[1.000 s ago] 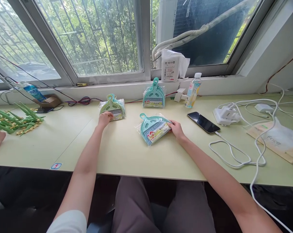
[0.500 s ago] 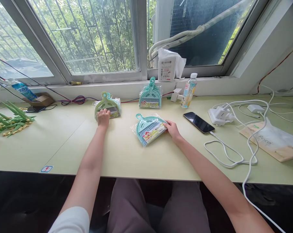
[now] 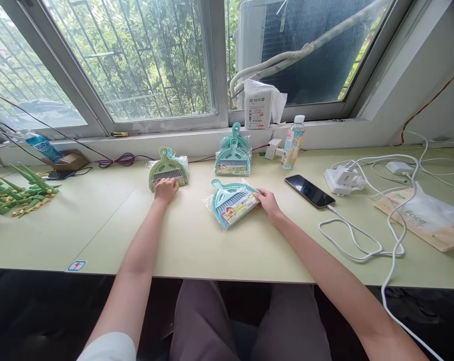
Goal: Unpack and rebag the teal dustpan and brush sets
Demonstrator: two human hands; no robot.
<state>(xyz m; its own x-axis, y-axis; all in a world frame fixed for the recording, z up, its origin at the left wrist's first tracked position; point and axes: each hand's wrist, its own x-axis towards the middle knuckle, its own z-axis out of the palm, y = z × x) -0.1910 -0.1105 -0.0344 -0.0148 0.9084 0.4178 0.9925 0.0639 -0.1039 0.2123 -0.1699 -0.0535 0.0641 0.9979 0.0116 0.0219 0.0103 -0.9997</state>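
Note:
My right hand [image 3: 269, 203] pinches the right corner of a teal dustpan and brush set [image 3: 234, 203] in clear wrapping, thumb on top. The set lies tilted at the middle of the table, its handle toward the upper left. My left hand [image 3: 166, 190] rests against the lower front of a green dustpan and brush set [image 3: 167, 163], which is stacked over another with a teal edge. Its fingers are curled together and their tips are hidden. Between and behind the hands, more teal dustpan sets [image 3: 233, 155] lean in a stack near the window sill.
At right are a phone [image 3: 310, 191] on a white cable, a power strip [image 3: 343, 180] and a pouch [image 3: 424, 218]. A drink bottle [image 3: 292, 143] and a tissue pack [image 3: 259, 106] stand behind. Green pointed pieces [image 3: 20, 190] are heaped at left. Wires [image 3: 124, 159] run along the back.
My left hand has slid slightly right and toward me along the green set's front. My right hand keeps its hold on the teal set. The camera view has shifted a little.

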